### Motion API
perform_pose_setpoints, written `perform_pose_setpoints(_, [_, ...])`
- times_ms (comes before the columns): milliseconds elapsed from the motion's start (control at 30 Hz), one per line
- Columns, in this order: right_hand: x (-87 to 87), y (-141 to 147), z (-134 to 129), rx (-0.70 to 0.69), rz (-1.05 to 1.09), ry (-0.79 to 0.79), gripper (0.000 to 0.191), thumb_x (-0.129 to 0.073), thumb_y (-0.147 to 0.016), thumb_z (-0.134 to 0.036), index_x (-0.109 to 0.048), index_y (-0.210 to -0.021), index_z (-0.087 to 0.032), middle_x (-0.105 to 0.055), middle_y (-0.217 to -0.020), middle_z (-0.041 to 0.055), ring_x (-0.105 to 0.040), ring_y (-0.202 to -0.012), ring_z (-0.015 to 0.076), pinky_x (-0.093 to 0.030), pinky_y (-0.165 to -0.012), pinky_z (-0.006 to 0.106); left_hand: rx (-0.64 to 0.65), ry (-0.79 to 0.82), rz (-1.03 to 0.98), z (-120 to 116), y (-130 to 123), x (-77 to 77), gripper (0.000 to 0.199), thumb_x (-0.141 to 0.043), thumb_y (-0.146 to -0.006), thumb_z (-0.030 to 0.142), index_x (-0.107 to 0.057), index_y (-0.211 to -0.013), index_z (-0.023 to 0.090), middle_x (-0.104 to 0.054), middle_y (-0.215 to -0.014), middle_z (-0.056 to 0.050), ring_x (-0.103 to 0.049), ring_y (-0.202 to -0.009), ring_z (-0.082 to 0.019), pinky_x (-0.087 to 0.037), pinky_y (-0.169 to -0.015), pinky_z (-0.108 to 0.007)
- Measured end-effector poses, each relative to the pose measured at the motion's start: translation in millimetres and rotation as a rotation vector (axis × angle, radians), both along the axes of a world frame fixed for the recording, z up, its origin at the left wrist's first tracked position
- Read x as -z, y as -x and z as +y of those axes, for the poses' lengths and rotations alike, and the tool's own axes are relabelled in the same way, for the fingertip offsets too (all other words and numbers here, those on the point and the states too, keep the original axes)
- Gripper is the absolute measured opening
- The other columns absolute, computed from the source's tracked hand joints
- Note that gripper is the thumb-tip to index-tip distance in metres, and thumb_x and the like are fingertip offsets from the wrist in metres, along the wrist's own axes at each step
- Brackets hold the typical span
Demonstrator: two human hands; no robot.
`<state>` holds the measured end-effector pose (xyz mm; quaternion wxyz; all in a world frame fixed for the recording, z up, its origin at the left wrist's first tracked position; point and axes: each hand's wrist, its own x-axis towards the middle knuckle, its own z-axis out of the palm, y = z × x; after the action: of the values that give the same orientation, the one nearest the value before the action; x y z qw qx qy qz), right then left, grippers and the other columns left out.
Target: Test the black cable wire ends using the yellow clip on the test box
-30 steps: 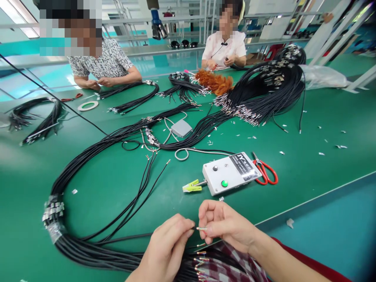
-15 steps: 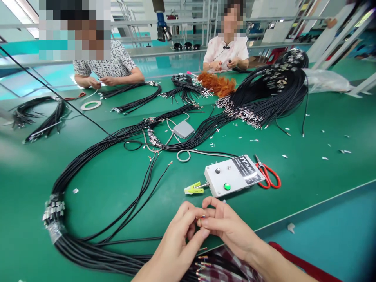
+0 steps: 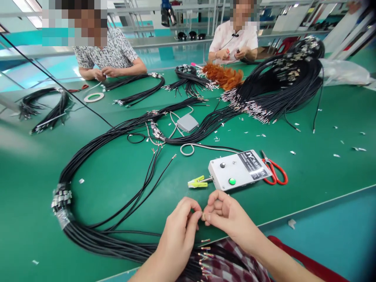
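Note:
My left hand (image 3: 179, 231) is closed in a pinch around the end of a black cable (image 3: 132, 232), which runs in from the left behind that hand. Facing it, my right hand (image 3: 226, 213) has thumb and index pinched at the cable's tiny wire ends, mostly covered by the fingertips. Below my hands, more stripped cable ends with coloured wires (image 3: 205, 258) lie over a checked cloth at the table edge. Just beyond is a white control box (image 3: 226, 170) with a lit green button and a yellow clip (image 3: 198, 182) on its shaft.
Red-handled scissors (image 3: 274, 172) lie right of the box. A long taped cable bundle (image 3: 85, 158) curves along the left. A large cable pile (image 3: 282, 86) and orange duster (image 3: 221, 74) sit farther back. Two co-workers (image 3: 108, 58) (image 3: 235, 43) sit opposite. White scraps dot the green table (image 3: 308, 168).
The view has shifted slightly, so the table things appear higher and further right. My fingertips have closed together over the wire ends, whose colours showed between them before.

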<state>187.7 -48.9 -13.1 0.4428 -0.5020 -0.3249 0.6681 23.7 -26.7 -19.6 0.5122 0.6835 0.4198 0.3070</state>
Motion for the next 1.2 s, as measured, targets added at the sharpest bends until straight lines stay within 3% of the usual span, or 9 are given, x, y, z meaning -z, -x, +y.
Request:
perform_pose_setpoints(100, [-3.1, 3, -7, 0.011, -0.275, -0.113, 0.021, -0.069, -0.081, -0.029, -0.049, -0.084, -0.023, -0.063, -0.075, -0.0027, -0.060, -0.070, 0.0136, -0.048, -0.070, 0.028, -0.041, -0.044, 0.072, -5, 1, -0.1, 0.015, -0.048, -0.095, 0.018, -0.056, -0.083, 0.020, -0.058, -0.075, 0.000, -0.055, -0.067, -0.015, -0.044, -0.063, -0.024])
perform_pose_setpoints(267, [-6.9, -2, -17, -0.039, -0.634, -0.320, 0.002, -0.055, -0.092, -0.024, -0.055, -0.094, -0.024, -0.067, -0.087, 0.0007, -0.063, -0.079, 0.0160, -0.050, -0.075, 0.030, -0.125, 0.173, -0.054, -2, -2, -1.4, 0.014, -0.053, -0.091, 0.024, -0.057, -0.079, 0.019, -0.054, -0.068, 0.002, -0.045, -0.057, -0.011, -0.034, -0.050, -0.020])
perform_pose_setpoints(433, [-17.0, -3, -15, -0.065, -1.117, -0.659, 0.016, -0.052, -0.097, -0.023, -0.059, -0.111, -0.022, -0.066, -0.112, 0.0069, -0.060, -0.102, 0.0214, -0.043, -0.085, 0.035, -0.136, 0.303, -0.167, 8, -1, -4.3, 0.014, -0.055, -0.089, 0.029, -0.055, -0.080, 0.018, -0.046, -0.062, 0.006, -0.036, -0.050, -0.008, -0.028, -0.045, -0.019])
perform_pose_setpoints(500, [-20.7, 0, -8, -0.108, -1.283, -0.794, 0.012, -0.053, -0.097, -0.024, -0.063, -0.101, -0.020, -0.067, -0.104, 0.0060, -0.059, -0.096, 0.0220, -0.039, -0.081, 0.036, -0.126, 0.255, -0.147, 10, 2, -6.2, 0.013, -0.055, -0.090, 0.027, -0.055, -0.080, 0.018, -0.048, -0.065, 0.005, -0.038, -0.052, -0.009, -0.031, -0.046, -0.019])
perform_pose_setpoints(600, [-22.4, 0, 3, -0.261, -1.358, -1.008, 0.026, -0.045, -0.102, -0.023, -0.064, -0.084, -0.020, -0.068, -0.085, 0.0009, -0.058, -0.082, 0.0175, -0.033, -0.073, 0.034, -0.044, 0.093, -0.046, 12, 10, -10.4, 0.013, -0.052, -0.091, 0.022, -0.057, -0.079, 0.019, -0.053, -0.070, 0.002, -0.045, -0.059, -0.011, -0.036, -0.053, -0.021])
perform_pose_setpoints(700, [-19.7, -8, 13, -0.416, -1.318, -1.194, 0.035, -0.035, -0.105, -0.023, -0.065, -0.089, -0.019, -0.070, -0.086, 0.0000, -0.057, -0.084, 0.0150, -0.031, -0.073, 0.034, 0.056, -0.016, 0.025, 14, 18, -13.6, 0.017, -0.051, -0.091, 0.018, -0.058, -0.076, 0.019, -0.055, -0.071, 0.001, -0.048, -0.062, -0.013, -0.039, -0.058, -0.022])
perform_pose_setpoints(900, [-19.8, -20, 40, -0.167, -1.545, -1.091, 0.016, -0.054, -0.098, -0.022, -0.068, -0.090, -0.020, -0.074, -0.100, 0.0009, -0.059, -0.098, 0.0182, -0.031, -0.082, 0.035, -0.142, 0.200, -0.117, 34, 19, -5.1, 0.015, -0.053, -0.089, 0.029, -0.055, -0.079, 0.018, -0.045, -0.062, 0.005, -0.038, -0.051, -0.010, -0.029, -0.047, -0.020])
perform_pose_setpoints(1033, [-21.1, -18, 61, -0.313, -1.691, -0.962, 0.015, -0.074, -0.084, -0.022, -0.068, -0.097, -0.017, -0.074, -0.100, 0.0041, -0.060, -0.096, 0.0216, -0.031, -0.079, 0.035, -0.197, 0.260, -0.145, 49, 16, 1.5, 0.019, -0.057, -0.084, 0.035, -0.053, -0.078, 0.018, -0.043, -0.060, 0.007, -0.035, -0.048, -0.009, -0.025, -0.045, -0.020])
perform_pose_setpoints(1200, [-16.8, -13, 70, -0.406, -1.750, -0.867, 0.009, -0.078, -0.079, -0.019, -0.070, -0.082, -0.019, -0.070, -0.084, 0.0013, -0.059, -0.086, 0.0212, -0.029, -0.077, 0.035, -0.203, 0.256, -0.133, 58, 10, 2.5, 0.019, -0.058, -0.082, 0.035, -0.053, -0.076, 0.018, -0.041, -0.058, 0.007, -0.035, -0.048, -0.009, -0.025, -0.045, -0.020])
